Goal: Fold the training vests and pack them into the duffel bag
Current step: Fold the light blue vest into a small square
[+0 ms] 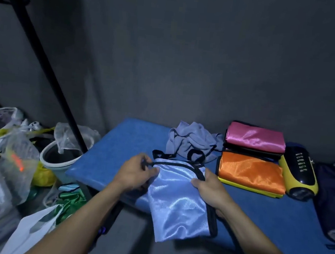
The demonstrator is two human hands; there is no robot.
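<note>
You have the light blue vest (178, 199) lying partly folded on the blue mat (120, 142), its lower end hanging over the mat's near edge toward you. Your left hand (135, 172) pinches the black-trimmed edge at the vest's upper left corner, fingers curled on the binding, and your right hand (207, 189) grips the trimmed right edge, thumb on top of the cloth. Judging by the sheen, this is thin satin-like fabric: very light, limp and slippery, so it will likely slide on itself and spring out of a crease unless you press each fold flat. The black binding looks like the firmest part, so take hold there, at corners and along the hems, rather than bunching the shiny middle. Beyond it a grey-blue vest (191, 141) sits crumpled and not yet folded. To the right, the folded orange vest (250, 171) lies on a yellow one (248, 189), and the pink vest (255, 138) tops a dark stack just behind. Further right lies a black and yellow bag (299, 174), which may be the duffel, though you cannot be sure from here; it carries a row of pale characters along its top, too small and blurred to read. A dark bundle of fabric (334, 194) sits at the far right edge. No other label or brand can be made out on the vests.
</note>
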